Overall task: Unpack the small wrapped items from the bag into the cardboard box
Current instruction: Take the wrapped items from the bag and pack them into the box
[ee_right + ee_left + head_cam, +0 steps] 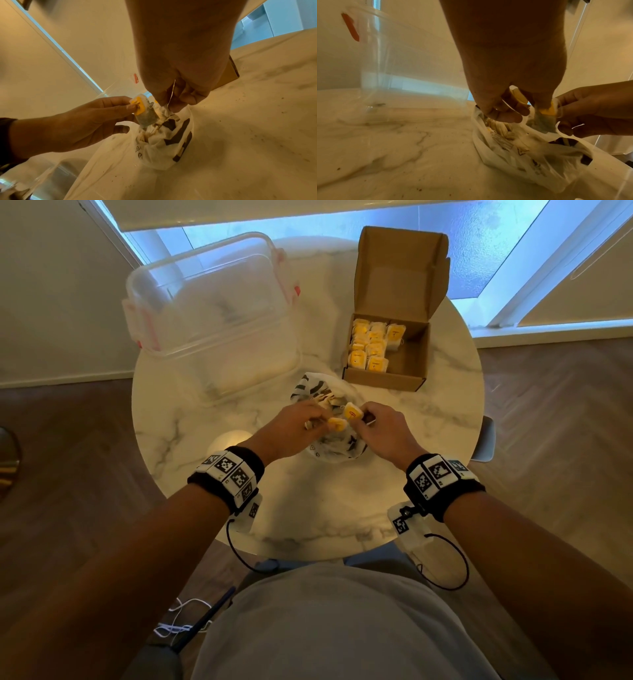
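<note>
Packets (352, 412) yellow-labelled, bag (337, 445) print unreadable

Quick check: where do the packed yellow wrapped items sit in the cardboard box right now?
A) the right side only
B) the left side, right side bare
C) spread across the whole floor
B: in the head view the yellow wrapped items fill the left of the cardboard box; its right floor is bare.
</note>
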Demonstrator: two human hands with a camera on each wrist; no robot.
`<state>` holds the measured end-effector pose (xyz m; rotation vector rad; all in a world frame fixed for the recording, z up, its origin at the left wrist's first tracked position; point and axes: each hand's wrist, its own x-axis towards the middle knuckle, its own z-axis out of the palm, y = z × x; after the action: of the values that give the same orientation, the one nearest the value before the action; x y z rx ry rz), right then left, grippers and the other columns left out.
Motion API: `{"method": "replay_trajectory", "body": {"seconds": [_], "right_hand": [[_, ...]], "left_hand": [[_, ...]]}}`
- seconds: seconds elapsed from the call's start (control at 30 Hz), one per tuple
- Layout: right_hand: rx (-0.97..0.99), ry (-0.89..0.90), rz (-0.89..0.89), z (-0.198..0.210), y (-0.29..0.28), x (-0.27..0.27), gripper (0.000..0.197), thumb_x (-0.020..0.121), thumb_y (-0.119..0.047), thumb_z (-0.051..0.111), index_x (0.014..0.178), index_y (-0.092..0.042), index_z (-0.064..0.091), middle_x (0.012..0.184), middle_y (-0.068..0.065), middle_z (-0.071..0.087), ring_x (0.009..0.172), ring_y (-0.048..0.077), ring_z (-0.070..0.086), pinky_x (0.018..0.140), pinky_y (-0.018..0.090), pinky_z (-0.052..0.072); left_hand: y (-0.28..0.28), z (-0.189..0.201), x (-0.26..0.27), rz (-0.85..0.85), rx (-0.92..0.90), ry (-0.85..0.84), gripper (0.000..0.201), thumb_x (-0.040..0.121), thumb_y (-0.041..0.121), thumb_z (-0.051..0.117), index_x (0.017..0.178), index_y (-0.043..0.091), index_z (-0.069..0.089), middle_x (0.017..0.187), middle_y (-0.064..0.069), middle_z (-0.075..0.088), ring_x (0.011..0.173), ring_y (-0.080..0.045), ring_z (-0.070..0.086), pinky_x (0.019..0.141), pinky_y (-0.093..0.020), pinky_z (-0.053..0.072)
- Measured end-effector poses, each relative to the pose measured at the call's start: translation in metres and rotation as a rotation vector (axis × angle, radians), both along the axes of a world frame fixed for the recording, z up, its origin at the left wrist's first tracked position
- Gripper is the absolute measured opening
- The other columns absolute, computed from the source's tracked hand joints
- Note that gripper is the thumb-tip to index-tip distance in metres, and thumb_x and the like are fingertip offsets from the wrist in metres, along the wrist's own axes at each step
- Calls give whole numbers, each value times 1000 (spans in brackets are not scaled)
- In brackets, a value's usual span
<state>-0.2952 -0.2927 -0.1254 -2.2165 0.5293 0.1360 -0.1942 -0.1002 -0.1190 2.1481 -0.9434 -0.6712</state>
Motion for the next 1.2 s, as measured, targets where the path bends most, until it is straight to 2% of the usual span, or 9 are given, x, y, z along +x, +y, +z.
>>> {"method": "replay_trajectory", "body": {"seconds": [0.07,0.2,0.33,0.53,0.67,0.83,0.97,1.1,1.2], "right_hand": [[11,-14,-1,3,-2,3,19,94,-31,66,96,-13,70,89,0,69,83,16,60,72,24,38],[27,-33,126,11,-6,6,13,94,-26,68,98,-14,71,91,-2,68,84,13,60,72,26,43],[31,-31,254,15,-8,5,6,94,-21,68,99,-22,71,89,-7,66,83,11,59,68,17,39],[23,-48,297,20,-8,2,11,93,-18,67,102,-22,72,88,-7,65,76,3,56,65,8,37],[48,-54,278,24,-9,2,14,91,-14,67,100,-22,73,84,-9,65,72,-2,56,62,5,38],[77,-53,244,27,-15,3,20,87,-15,67,105,-22,71,96,-10,68,76,1,58,64,7,42],[48,-117,202,25,-21,4,16,89,-34,72,102,-24,71,97,-9,68,77,7,61,65,14,45],[34,-191,152,25,-31,12,10,93,-28,69,99,-20,71,90,-4,70,78,9,63,63,7,41],[64,-183,73,28,-48,21,9,93,-29,69,99,-22,70,86,-7,70,76,7,65,66,15,45]], "left_hand": [[0,2,-1,-51,-5,-6,23,94,36,65,113,27,72,106,9,62,91,3,54,77,-6,40],[-2,10,-6,30,-48,1,21,94,36,65,113,29,70,97,13,67,88,-2,60,74,-14,49],[-4,13,-6,139,-43,47,30,94,29,66,123,26,60,96,8,69,87,3,62,77,-18,52],[-5,12,-6,60,-22,-27,27,93,39,66,114,22,69,100,3,69,90,-11,65,81,-36,57],[-9,19,-8,45,8,-56,25,93,39,66,110,20,70,96,4,68,85,-9,64,77,-29,56],[-16,20,-7,86,-11,-93,20,95,35,64,105,19,69,82,18,59,74,8,58,63,-5,42],[-26,25,-3,107,-66,-94,18,95,34,65,102,19,69,80,20,59,72,11,56,63,-4,40],[-43,32,7,89,-108,-104,17,94,35,66,101,20,69,83,16,62,76,6,58,65,-5,41],[-61,34,19,82,-154,-118,19,94,31,66,108,18,68,94,7,67,80,-3,61,67,-6,43]]}}
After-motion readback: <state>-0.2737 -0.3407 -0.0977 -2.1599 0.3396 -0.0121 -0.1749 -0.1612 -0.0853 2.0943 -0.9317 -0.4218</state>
